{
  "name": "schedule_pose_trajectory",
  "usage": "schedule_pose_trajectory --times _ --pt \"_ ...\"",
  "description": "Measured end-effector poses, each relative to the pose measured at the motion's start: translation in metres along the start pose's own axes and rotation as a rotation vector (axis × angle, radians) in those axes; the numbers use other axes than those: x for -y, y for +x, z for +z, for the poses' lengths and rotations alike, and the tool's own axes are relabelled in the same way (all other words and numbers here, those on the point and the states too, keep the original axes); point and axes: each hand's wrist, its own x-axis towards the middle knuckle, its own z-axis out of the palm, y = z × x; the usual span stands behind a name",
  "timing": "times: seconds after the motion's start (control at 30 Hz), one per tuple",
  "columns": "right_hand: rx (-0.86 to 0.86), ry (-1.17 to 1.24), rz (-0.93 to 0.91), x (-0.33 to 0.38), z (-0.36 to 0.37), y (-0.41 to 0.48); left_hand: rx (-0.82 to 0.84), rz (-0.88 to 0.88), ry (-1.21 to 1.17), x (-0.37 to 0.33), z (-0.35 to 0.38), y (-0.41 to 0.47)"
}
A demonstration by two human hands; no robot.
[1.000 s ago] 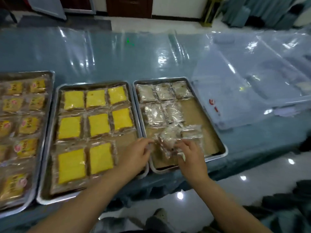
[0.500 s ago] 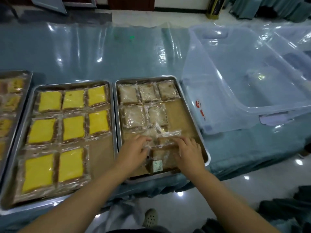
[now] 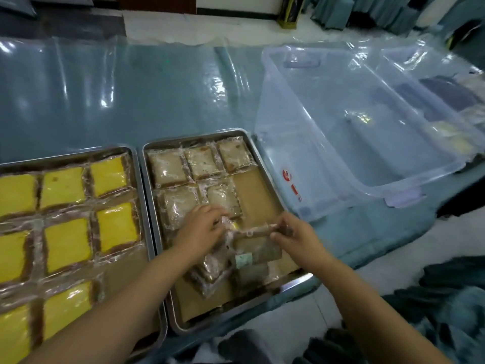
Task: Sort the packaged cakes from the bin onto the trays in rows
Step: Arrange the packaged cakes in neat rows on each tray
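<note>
Left hand (image 3: pixel 202 228): fingers curled on packet wrapper (image 3: pixel 228 233)
Right hand (image 3: pixel 299 240): fingers pinch brown cake packet (image 3: pixel 258 249) by its seam
Packet label (image 3: pixel 244 260): green, unreadable
Bin sticker (image 3: pixel 287 176): red logo, text illegible

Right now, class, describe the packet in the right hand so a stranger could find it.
Find the tray of brown cakes beside the clear bin. Near its front edge, the right hand pinches one packet. Unlike its neighbours, it shows a small green sachet.

On the brown-cake tray (image 3: pixel 194 136), bare liner (image 3: pixel 253 195) shows at right and in the near-left corner; the clear bin (image 3: pixel 288 153) crowds its right rim, the yellow-cake tray (image 3: pixel 65 155) its left.
</note>
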Motion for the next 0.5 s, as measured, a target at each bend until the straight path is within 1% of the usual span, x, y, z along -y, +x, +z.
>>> schedule_pose_trajectory --times 0.07,0.13,0.23,0.3,0.4,0.5 --pt "-0.122 0.151 -0.028 0.01 -0.007 0.004 -0.036 -0.019 -0.013 0.003 -0.003 0.005" --pt "-0.271 0.232 -0.022 0.02 -0.008 0.011 -0.007 0.013 -0.006 0.001 -0.004 0.009" --pt "-0.454 0.246 0.011 0.028 -0.002 0.025 0.131 0.056 -0.01 -0.005 0.0 0.009" --pt "-0.544 0.222 0.031 0.029 0.001 0.034 0.167 0.074 0.006 -0.005 0.004 0.008" --pt "-0.612 0.109 0.0 0.028 0.004 0.048 0.155 0.072 0.011 -0.002 0.007 0.011" --pt "-0.613 0.032 -0.015 0.027 0.006 0.062 0.166 0.074 0.043 0.001 0.009 0.012"
